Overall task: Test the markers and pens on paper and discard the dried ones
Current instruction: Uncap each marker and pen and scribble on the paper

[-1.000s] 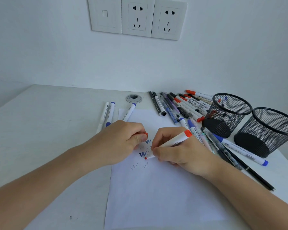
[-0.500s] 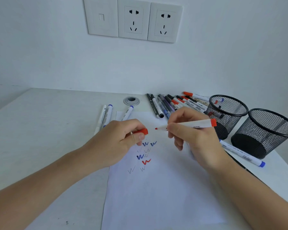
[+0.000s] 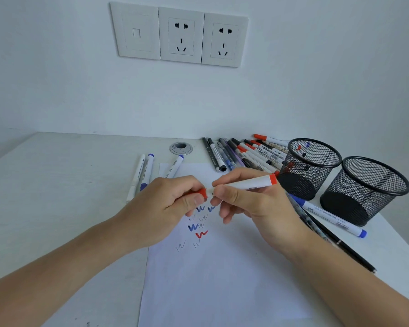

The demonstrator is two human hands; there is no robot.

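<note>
My right hand (image 3: 250, 199) grips a white marker with a red end (image 3: 248, 184), held level above the paper. My left hand (image 3: 165, 206) pinches its red cap (image 3: 201, 192), which sits against the marker's tip end. Below the hands lies a white sheet of paper (image 3: 222, 279) with several blue, grey and red squiggles; the fresh red squiggle (image 3: 201, 234) is low among them. A heap of markers and pens (image 3: 246, 154) lies at the back right of the sheet.
Two black mesh pen cups stand at the right: the nearer-left cup (image 3: 309, 168) holds a few pens, the right cup (image 3: 364, 190) looks empty. Three markers (image 3: 147, 171) lie left of the sheet. A blue-capped marker (image 3: 331, 217) and a black pen (image 3: 340, 244) lie by the cups.
My right hand drew a red squiggle, lifted the marker off the paper and turned it level. The marker's tip has now met the red cap held by my left hand.
</note>
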